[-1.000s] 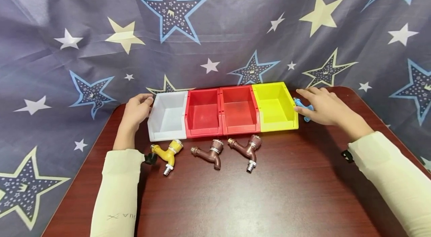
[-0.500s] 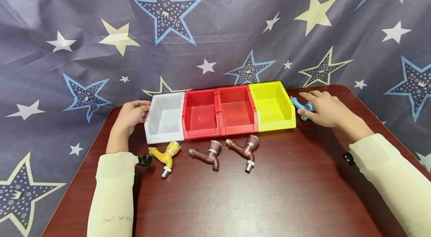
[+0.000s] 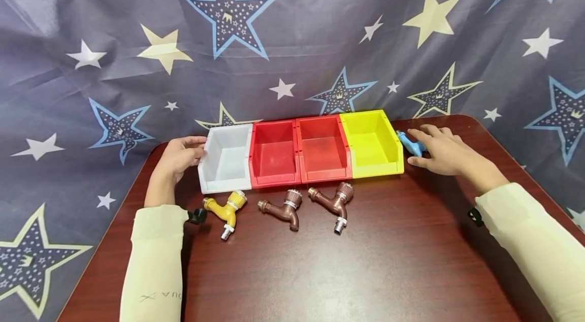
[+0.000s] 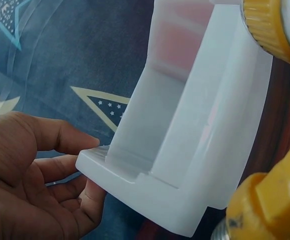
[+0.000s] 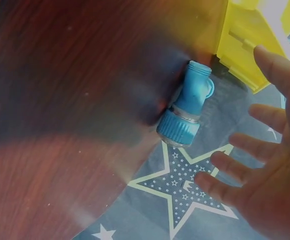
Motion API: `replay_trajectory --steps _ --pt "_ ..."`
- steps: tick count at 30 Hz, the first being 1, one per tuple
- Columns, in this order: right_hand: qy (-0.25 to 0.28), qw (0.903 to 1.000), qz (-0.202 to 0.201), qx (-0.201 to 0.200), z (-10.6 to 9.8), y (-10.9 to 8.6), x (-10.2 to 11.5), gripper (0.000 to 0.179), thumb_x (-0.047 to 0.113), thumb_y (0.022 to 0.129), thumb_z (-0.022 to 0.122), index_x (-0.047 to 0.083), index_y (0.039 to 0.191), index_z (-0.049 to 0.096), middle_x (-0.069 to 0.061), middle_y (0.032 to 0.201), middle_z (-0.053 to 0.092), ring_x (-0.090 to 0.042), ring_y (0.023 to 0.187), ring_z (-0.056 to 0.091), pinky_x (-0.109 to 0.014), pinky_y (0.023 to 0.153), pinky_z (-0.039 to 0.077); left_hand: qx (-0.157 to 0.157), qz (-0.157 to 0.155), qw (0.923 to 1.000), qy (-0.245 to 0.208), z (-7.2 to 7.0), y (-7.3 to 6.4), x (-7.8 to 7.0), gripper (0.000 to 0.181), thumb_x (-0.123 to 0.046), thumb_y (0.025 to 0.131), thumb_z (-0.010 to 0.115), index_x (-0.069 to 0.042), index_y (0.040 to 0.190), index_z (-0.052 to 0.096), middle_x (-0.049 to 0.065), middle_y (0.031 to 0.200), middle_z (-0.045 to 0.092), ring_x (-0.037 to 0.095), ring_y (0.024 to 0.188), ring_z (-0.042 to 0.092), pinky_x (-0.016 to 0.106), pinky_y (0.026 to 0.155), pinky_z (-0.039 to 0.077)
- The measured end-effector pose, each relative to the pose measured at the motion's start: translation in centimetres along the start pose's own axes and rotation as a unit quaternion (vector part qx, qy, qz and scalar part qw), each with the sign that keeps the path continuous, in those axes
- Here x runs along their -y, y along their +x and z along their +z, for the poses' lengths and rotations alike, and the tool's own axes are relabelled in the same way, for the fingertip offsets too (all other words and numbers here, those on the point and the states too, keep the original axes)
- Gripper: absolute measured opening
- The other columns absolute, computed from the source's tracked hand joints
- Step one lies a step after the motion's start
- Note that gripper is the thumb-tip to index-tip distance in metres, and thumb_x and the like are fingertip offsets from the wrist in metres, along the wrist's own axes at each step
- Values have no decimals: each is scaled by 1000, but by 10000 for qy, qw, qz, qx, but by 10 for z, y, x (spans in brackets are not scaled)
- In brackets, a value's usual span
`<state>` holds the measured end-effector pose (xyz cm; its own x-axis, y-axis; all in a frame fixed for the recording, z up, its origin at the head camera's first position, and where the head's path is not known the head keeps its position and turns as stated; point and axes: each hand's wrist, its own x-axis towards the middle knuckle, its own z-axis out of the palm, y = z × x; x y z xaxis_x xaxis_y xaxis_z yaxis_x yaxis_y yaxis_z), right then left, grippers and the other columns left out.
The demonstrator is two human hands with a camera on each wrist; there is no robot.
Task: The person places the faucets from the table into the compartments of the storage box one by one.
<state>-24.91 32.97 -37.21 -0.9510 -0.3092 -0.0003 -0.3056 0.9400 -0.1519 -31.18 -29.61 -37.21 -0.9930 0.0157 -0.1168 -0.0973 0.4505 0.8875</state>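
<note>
In the head view, the right hand has eased slightly outward over the last second, its thumb now clear of the yellow storage bin; the left hand, fingers loosely bent, has drawn back a little along the white storage bin. The bin row has hardly shifted, so I judge it settled and that end no longer being steadied. The blue tap lies just right of the yellow bin, its spout end hidden by the right hand; the yellow tap lies before the white bin. The left wrist view shows fingertips at the white bin's corner; how firmly they press cannot be told. The bin's far end and the yellow tap's middle are cut off. In the right wrist view the fingers are spread, gripping nothing, beside the blue tap; its spout is mostly obscured and the tabletop smeared by dark blur.
</note>
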Motion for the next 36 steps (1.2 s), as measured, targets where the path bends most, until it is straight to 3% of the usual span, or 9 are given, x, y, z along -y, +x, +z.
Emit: replay_trajectory --steps 16,30,36 --pt "-197 9984 -506 -149 16 13 -16 79 36 87 80 4 151 46 -29 145 44 -55 123 42 -68 92 39 -11 -1 9999 -109 -1 3 3 53 -4 96 56 5 148 48 25 141 53 7 94 60 19 76 54" --pt "-346 9974 -631 -62 19 20 -22 72 35 87 80 5 146 53 -26 142 51 -51 123 45 -67 96 40 -6 -41 9993 -361 -3 6 8 54 -3 97 58 4 149 47 24 142 51 2 89 61 18 75 54" --pt "-352 9963 -767 156 19 25 -20 66 32 88 79 2 142 56 -25 139 55 -49 127 46 -68 96 42 -6 -35 9994 -335 -3 4 7 53 -4 97 58 4 148 48 24 141 52 4 91 61 18 76 55"
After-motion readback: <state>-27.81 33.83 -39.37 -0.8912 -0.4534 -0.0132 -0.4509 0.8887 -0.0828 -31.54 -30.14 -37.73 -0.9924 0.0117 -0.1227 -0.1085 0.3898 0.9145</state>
